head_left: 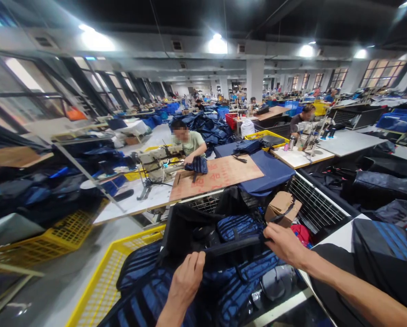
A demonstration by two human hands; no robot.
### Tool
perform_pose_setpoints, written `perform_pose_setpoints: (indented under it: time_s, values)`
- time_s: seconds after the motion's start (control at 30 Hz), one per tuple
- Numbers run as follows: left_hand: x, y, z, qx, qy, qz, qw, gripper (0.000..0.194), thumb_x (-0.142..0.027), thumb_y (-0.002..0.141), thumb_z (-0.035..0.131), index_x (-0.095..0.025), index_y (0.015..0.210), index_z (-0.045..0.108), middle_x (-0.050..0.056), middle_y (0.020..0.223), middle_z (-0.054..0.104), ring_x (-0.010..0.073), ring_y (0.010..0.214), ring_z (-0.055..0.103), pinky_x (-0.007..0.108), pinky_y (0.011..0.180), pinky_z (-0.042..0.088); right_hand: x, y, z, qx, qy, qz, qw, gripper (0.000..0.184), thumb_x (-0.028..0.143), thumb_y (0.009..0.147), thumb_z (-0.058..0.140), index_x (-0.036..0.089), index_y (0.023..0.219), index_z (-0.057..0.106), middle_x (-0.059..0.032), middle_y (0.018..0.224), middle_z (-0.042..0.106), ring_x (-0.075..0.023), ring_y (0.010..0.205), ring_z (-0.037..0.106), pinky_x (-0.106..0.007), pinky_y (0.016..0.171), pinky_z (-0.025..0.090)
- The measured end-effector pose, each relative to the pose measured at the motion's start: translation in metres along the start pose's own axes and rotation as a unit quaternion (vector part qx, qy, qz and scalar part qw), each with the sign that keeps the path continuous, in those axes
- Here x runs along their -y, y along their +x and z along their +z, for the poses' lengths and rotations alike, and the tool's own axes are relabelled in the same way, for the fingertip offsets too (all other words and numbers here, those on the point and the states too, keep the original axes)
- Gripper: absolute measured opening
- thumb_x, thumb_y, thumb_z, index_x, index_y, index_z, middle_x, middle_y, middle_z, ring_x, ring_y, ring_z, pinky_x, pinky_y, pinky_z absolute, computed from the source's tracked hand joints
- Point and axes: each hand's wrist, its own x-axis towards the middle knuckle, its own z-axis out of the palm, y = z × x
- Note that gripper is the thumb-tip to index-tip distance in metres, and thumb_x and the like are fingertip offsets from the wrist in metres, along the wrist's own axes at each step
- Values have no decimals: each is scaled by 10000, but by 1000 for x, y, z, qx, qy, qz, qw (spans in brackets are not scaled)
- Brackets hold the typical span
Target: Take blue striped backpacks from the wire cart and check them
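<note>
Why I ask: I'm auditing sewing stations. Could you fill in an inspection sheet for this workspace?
Surface: white tabletop bearing a flat brown board with red markings.
Job's things: long black fabric edge spanning between the hands; blue-and-black striped fabric bags around it.
Clutter: yellow plastic lattice basket left of the hands; brown cardboard bundle beyond the right hand.
Hands: left hand and right hand both closed on the black fabric edge.
Cables: too small to tell around the pale metal sewing machine.
Surroundings: co-worker in a pale green shirt at the sewing machine; white pillar; lit ceiling lamps.
</note>
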Motion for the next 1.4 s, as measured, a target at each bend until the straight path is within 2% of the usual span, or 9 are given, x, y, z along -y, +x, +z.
perform_pose_setpoints:
  time_s: [0.17,0.3,0.63,0.77,0.9,1.0,1.13,1.3,1.4]
  values:
    - [-36,3,-2,17,-130,-161,978,295,-165,1123,536,-199,1411,589,108,1146,797,249,1017,837,342,844,705,-39,10,5,-142,-144,-53,978,211,159,1089,515,236,972,673,-43,856,643,-197,803,584,-317,619,305]
    - [-69,6,-13,132,-302,-317,889,384,-307,1163,488,-255,1540,540,88,1252,770,216,1079,832,346,888,721,-45,12,-7,-177,-132,-40,974,276,254,1150,519,226,950,707,-27,792,614,-175,719,552,-311,644,323]
    - [-49,32,-14,14,-73,-195,978,794,78,1032,445,-293,1732,393,40,1095,737,157,956,821,200,769,660,-19,-9,-15,-167,-117,-62,977,132,236,1105,594,242,1092,725,-77,981,768,-230,905,715,-348,792,544]
    - [-85,58,-29,22,-119,-129,984,863,88,1016,422,-308,1779,343,57,1124,774,148,967,827,179,786,642,17,-8,5,-78,-53,-88,992,514,156,961,672,264,1463,638,-132,1390,764,-305,1261,725,-479,1081,605]
    - [-122,71,-38,2,-219,-89,972,720,11,1065,430,-230,1743,414,88,1166,815,179,1038,827,213,793,649,36,-7,33,-25,-84,-106,990,741,13,872,567,225,1582,584,-76,1100,840,-231,904,793,-320,766,617]
    - [-117,69,-41,32,-358,-161,919,466,-278,1147,541,-233,1610,565,113,1268,818,221,1155,804,294,928,672,33,-9,30,-41,-124,-118,984,766,-13,904,490,242,1618,599,-19,901,792,-180,716,752,-266,601,525]
    - [-79,56,-40,250,-519,-269,772,487,-628,1144,450,-307,1320,771,83,1224,822,279,1166,749,472,1104,601,16,-16,-4,-61,-99,-104,988,679,40,1022,454,309,1613,654,9,796,752,-155,639,719,-245,572,524]
    - [-58,9,-31,366,-602,-339,623,786,-871,1058,304,-239,868,731,52,948,707,266,973,636,453,1000,545,-14,-23,-52,-116,61,23,991,473,247,1112,573,347,1550,723,-47,1339,848,-260,1136,852,-369,998,699]
    - [-62,-32,-32,353,-623,-449,534,810,-1004,878,538,-233,964,774,81,1062,749,312,1078,661,497,1078,535,-31,-25,-76,-147,91,110,979,432,407,1093,640,343,1502,764,-32,1441,797,-336,1293,799,-478,1142,664]
